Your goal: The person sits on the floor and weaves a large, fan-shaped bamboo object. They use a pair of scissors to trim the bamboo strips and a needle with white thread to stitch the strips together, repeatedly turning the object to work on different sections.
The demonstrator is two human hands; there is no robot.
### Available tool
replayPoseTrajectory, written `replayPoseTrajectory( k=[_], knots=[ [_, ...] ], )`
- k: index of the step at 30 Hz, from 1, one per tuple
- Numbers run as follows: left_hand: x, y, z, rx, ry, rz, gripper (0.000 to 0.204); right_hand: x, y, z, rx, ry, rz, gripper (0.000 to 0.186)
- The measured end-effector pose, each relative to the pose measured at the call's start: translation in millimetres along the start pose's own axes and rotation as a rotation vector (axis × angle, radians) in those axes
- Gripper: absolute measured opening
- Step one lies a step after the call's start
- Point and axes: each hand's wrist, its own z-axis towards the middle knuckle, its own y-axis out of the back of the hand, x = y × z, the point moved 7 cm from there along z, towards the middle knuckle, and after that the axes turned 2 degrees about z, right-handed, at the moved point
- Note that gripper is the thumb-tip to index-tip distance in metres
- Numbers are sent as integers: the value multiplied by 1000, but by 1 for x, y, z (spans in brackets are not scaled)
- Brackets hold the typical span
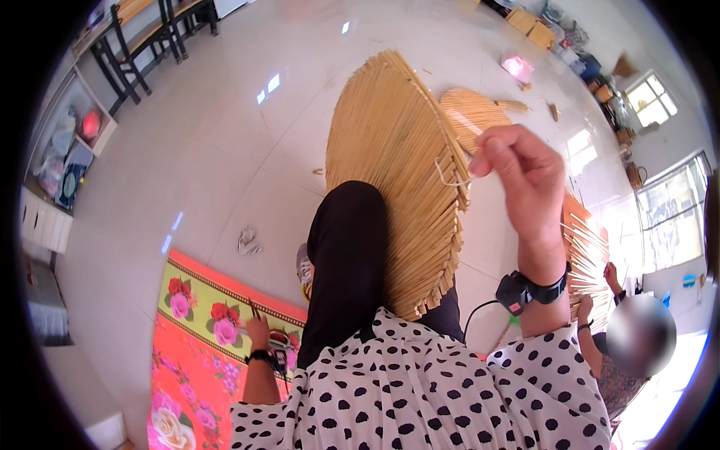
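Across my lap stands a large rounded panel of bundled straw-coloured stalks [397, 127], its right edge made of stepped, cut stalk ends. My right hand [521, 176] is raised beside that edge, thumb and forefinger pinched on a white thread [444, 177]. The thread loops from the panel's edge up to the fingers. Low on the left, my left hand [257, 331] is above the flowered cloth, apart from the panel. Its fingers are closed around a thin dark object [253, 307], too small to identify.
A smaller round straw piece [472, 109] lies on the tiled floor ahead, with scraps around it. At the right, another person [600, 330] handles a spread of stalks [589, 247]. Flowered red cloth [191, 360] lies left; chairs [142, 45] stand far left.
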Motion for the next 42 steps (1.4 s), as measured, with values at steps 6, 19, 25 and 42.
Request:
replayPoseTrajectory(
  k=[6,19,25,42],
  knots=[
    [-29,-18,-9,63,123,-168,37,10,-32,-26,168,25,-124,4],
    [-434,404,-82,-41,-1114,-1402,34,6,-66,-59,138,55,-102,4],
    [-457,411,-93,-132,-1137,-1486,16,12,-52,-61,131,202,-282,13],
    [-173,525,-41,-679,-1119,-2322,4,-90,6,-31,-166,-232,-520,41]
  ],
)
